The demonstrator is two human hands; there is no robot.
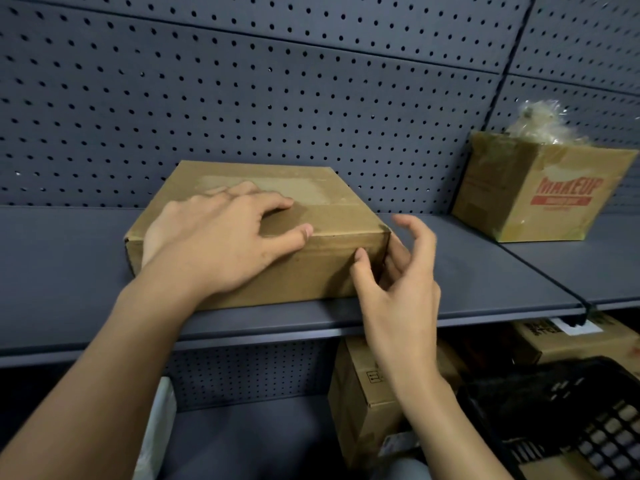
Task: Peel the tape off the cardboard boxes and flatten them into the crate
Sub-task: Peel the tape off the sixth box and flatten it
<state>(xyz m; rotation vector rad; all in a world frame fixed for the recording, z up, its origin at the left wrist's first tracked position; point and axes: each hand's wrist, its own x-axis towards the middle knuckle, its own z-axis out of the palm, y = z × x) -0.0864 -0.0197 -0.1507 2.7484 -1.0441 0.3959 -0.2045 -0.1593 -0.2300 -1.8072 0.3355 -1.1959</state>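
Two hands are at one flat cardboard box point(346, 216), which lies closed on a grey shelf point(485, 271) in front of a perforated back panel point(277, 98). The left hand point(221, 237) rests palm-down on the box's top, fingers spread and nearly straight, covering the near-left part of the lid; its thumb lies along the front top edge. It holds nothing. A pale strip of tape point(294, 188) runs across the lid just beyond the fingertips of that hand.

The right hand point(398, 282) is at the box's near-right corner. Its thumb point(360, 261) touches the front face just beside the corner edge, while the fingers curve loosely around the right side, the index finger lifted well off the cardboard. Whether the lower fingers touch the side wall cannot be told; the hand is not clamped on anything.

Farther right on the same shelf, well apart from both hands, stands a taller, tilted box point(540, 195) with red "MAKEUP" lettering and a wad of crumpled clear tape point(540, 123) on top. Below the shelf, another brown box point(360, 403) stands behind the right forearm, and a black lattice crate point(571, 410) sits at the lower right, with a further carton point(588, 337) behind it.
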